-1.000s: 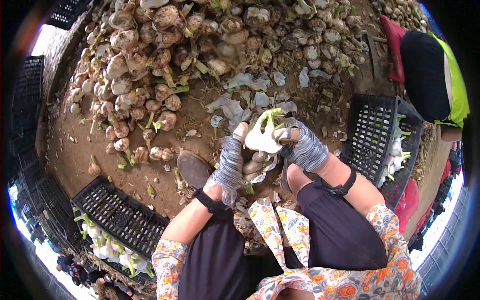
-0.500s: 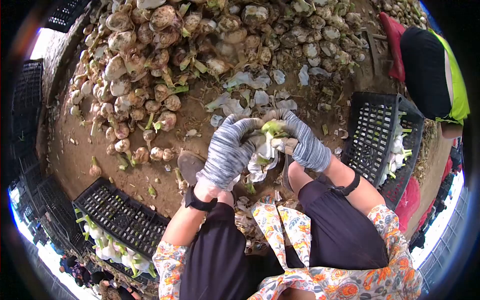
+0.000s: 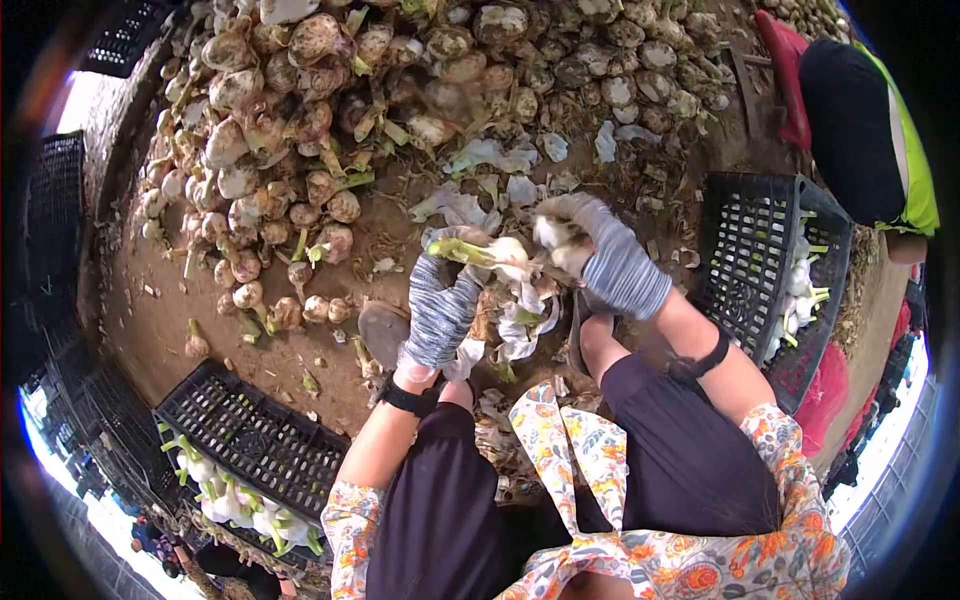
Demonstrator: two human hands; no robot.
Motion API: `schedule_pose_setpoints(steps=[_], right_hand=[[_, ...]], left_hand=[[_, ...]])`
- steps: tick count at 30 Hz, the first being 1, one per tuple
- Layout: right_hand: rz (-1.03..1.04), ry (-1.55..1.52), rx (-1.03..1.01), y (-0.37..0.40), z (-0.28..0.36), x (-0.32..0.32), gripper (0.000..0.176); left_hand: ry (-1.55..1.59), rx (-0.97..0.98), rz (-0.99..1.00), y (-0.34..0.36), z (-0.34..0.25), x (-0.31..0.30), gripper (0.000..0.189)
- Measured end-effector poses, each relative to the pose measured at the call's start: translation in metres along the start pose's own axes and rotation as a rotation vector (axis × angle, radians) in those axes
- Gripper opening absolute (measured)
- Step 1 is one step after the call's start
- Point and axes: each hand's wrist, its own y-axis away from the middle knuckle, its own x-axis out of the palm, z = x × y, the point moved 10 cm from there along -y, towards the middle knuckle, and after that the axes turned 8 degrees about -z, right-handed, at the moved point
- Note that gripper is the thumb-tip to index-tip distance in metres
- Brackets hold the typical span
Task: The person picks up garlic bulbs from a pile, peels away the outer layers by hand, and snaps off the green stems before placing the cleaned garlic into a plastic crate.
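Both my hands wear grey striped gloves and meet over a white bulb (image 3: 508,256) with a green stalk stub pointing left. My left hand (image 3: 440,300) grips the bulb from below at the stalk end. My right hand (image 3: 600,255) closes on the bulb's right end, where pale skin is peeling off. Loose white peelings (image 3: 520,335) hang and lie just beneath the bulb, between my knees.
A big heap of dirty unpeeled bulbs (image 3: 330,110) covers the ground ahead. One black crate (image 3: 255,445) with peeled bulbs sits at lower left, another black crate (image 3: 765,260) at right. A person in black and yellow-green (image 3: 870,130) crouches at upper right. Peel scraps (image 3: 490,170) litter the soil.
The bulb has been turned so its green stalk points left. My left hand moved from covering it to holding it from below; my right hand rose to its right end.
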Motion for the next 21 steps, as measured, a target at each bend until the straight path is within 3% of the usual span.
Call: schedule_pose_setpoints(steps=[1, 2, 5, 6, 8, 10, 12, 13, 14, 16, 18, 20, 21], right_hand=[[-0.125, 0.105, -0.080, 0.002, 0.022, -0.008, 0.043], [-0.125, 0.105, -0.079, 0.006, 0.031, -0.005, 0.043], [-0.097, 0.255, -0.423, 0.016, 0.074, 0.014, 0.034], [-0.101, 0.255, -0.420, 0.016, 0.068, 0.014, 0.034], [-0.089, -0.079, 0.052, 0.004, 0.013, 0.010, 0.025], [-0.059, -0.572, 0.422, 0.001, -0.017, 0.005, 0.022], [0.131, -1.043, 0.574, 0.010, -0.029, 0.029, 0.028], [0.158, -0.876, 0.585, 0.018, -0.044, 0.035, 0.028], [0.183, -0.709, 0.592, 0.026, -0.065, 0.045, 0.029], [0.399, -0.274, 0.391, 0.041, -0.049, 0.053, 0.041], [0.580, -0.187, 0.104, 0.047, -0.014, 0.041, 0.044], [0.528, -0.486, 0.058, 0.038, 0.001, 0.010, 0.042], [0.319, -0.812, 0.153, 0.027, 0.014, -0.011, 0.041]], left_hand=[[-0.044, 0.003, -0.077, 0.000, 0.005, -0.008, 0.029], [-0.044, 0.003, -0.077, 0.001, 0.008, -0.007, 0.029], [-0.032, 0.097, -0.050, 0.006, -0.009, 0.009, 0.020], [-0.221, 0.205, -0.007, 0.007, -0.017, 0.012, 0.020], [-0.082, 0.162, -0.073, 0.009, -0.016, 0.007, 0.020], [-0.068, 0.066, 0.035, 0.010, -0.018, 0.009, 0.020], [-0.060, 0.111, 0.130, 0.006, -0.023, 0.015, 0.025], [0.211, -0.034, 0.096, 0.003, -0.014, 0.014, 0.028], [0.481, -0.180, 0.060, 0.003, -0.005, 0.016, 0.032], [0.589, -0.236, 0.005, 0.002, 0.000, 0.017, 0.035], [0.703, -0.428, -0.027, 0.006, 0.032, 0.017, 0.032], [0.719, -0.508, -0.060, 0.008, 0.048, 0.011, 0.030], [0.768, -0.501, -0.088, 0.007, 0.049, 0.010, 0.028]])
